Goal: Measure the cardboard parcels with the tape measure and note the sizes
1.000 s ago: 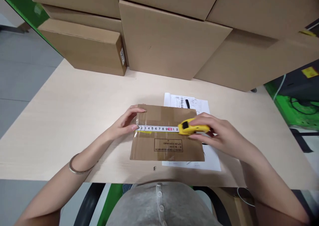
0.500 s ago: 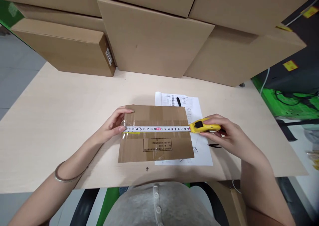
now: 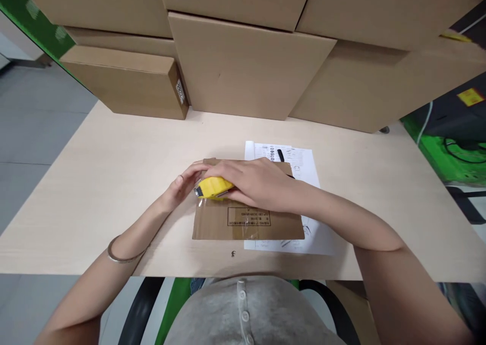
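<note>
A small brown cardboard box (image 3: 212, 226) with printed text in a frame lies on the desk in front of me. My right hand (image 3: 252, 183) reaches across it and is wrapped round a yellow tape measure (image 3: 212, 187) over the box's left part. No long run of blade shows; a short metal end peeks out at the tape measure's left tip. At the box's left edge, my left hand (image 3: 186, 183) grips the side, its fingers over the top edge beside the tape measure. Part of the left fingers is hidden.
White printed sheets (image 3: 315, 233) lie partly under the box, with a black pen (image 3: 280, 155) on them. A long carton (image 3: 140, 89) and large cardboard boxes (image 3: 246, 71) line the back of the wooden desk (image 3: 94, 208).
My right hand has brought the tape measure from the box's right edge to its left edge. The blade that lay stretched across the box has gone back in.
</note>
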Motion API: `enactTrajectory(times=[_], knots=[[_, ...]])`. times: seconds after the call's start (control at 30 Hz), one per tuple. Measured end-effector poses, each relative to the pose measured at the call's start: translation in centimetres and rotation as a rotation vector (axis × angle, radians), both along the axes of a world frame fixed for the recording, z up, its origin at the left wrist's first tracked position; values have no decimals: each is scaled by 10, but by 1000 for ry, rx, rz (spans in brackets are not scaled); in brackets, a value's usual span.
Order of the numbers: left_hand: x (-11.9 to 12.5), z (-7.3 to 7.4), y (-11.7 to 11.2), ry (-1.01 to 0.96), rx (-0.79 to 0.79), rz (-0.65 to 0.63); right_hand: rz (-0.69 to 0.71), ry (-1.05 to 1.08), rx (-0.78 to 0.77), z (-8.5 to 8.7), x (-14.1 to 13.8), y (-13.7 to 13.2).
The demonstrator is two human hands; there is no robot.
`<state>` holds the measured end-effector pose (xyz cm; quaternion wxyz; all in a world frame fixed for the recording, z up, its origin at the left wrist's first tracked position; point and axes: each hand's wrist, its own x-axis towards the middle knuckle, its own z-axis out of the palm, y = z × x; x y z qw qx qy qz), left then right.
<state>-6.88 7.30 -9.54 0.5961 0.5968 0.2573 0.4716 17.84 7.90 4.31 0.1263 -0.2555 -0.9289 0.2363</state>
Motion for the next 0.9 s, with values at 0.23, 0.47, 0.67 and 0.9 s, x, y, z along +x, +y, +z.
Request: enactTrajectory(times=[0.23, 0.47, 0.67, 0.9], knots=[[-9, 31, -3, 307, 245, 32, -55, 234, -168, 15, 51, -4], [46, 115, -56, 756, 727, -25, 170, 59, -376, 32, 105, -38], [78, 97, -74, 929, 853, -73, 185, -51, -323, 21, 96, -40], [75, 92, -74, 981, 935, -151, 162, -39, -353, 22, 101, 11]])
